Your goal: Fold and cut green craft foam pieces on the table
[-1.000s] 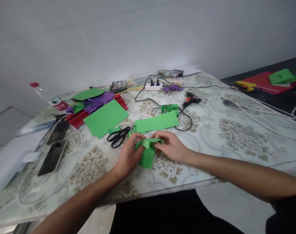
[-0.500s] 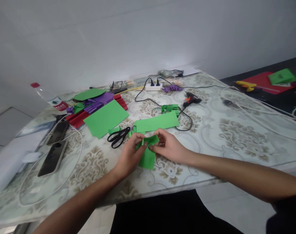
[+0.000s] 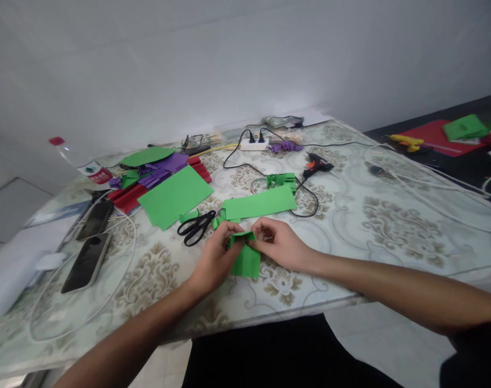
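Between my hands is a small piece of green paper (image 3: 246,263), its top edge bent over and its lower part hanging toward me. My left hand (image 3: 218,253) pinches it from the left, and my right hand (image 3: 283,245) grips its upper right side with thumb and curled fingers. Just beyond my fingers lies a long green paper strip (image 3: 259,202). Black-handled scissors (image 3: 196,227) rest to the left of my left hand, close to small green scraps (image 3: 188,216). Behind the strip sits a bunch of cut green paper (image 3: 281,181).
Green sheets (image 3: 175,196), purple paper (image 3: 162,171) and red paper (image 3: 128,198) are piled at the left, near a bottle (image 3: 94,170). A black glue gun (image 3: 317,164) and a power strip (image 3: 254,144) stand behind. Two phones (image 3: 87,261) and a white cable lie at left.
The top of the green paper has been folded down further, so less of its raised flap shows. My right hand has shifted slightly left; the things around stay put.
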`<state>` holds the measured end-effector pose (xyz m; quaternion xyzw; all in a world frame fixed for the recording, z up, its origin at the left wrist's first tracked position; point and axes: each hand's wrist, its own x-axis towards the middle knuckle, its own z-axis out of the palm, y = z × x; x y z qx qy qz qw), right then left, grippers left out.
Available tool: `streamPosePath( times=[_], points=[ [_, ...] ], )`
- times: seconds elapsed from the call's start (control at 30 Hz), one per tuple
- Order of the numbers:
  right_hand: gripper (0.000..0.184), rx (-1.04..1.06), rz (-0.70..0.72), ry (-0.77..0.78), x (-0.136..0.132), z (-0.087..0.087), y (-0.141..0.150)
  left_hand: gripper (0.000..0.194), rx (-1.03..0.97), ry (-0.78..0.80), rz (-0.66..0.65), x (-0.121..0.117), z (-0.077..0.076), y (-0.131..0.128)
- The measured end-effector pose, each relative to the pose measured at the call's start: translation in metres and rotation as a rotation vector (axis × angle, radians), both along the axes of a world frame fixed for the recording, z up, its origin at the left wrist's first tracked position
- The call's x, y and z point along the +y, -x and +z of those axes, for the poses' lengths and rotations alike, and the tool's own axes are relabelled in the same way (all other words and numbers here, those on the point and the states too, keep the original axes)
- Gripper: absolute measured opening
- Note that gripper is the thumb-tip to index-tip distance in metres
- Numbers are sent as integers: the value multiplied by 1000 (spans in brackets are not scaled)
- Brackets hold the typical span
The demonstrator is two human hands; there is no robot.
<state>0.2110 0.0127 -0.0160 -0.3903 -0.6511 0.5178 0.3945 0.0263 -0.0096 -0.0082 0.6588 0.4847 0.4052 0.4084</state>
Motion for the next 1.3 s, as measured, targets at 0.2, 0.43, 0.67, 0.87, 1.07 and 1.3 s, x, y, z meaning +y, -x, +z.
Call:
streamPosePath(
  times=[0.2,0.43,0.67,0.87,1.07,1.3],
  points=[
    [18,18,-16,1,0,-1,0,4,5,-2,38,1,0,0],
    [18,41,-18,22,2,-2,0,3,6,-11,19,1,2,0],
    [28,70,-27,62,2,-2,0,2,-12,-19,4,1,4,1],
    [32,95,-22,108,3,-4,0,5,-1,-50,7,2,6,1],
    [29,112,-20,149,4,-5,0,7,-13,-47,1,2,4,1],
    [26,125,8,201,5,-3,-2,6,-17,-42,26,2,5,1]
  ],
)
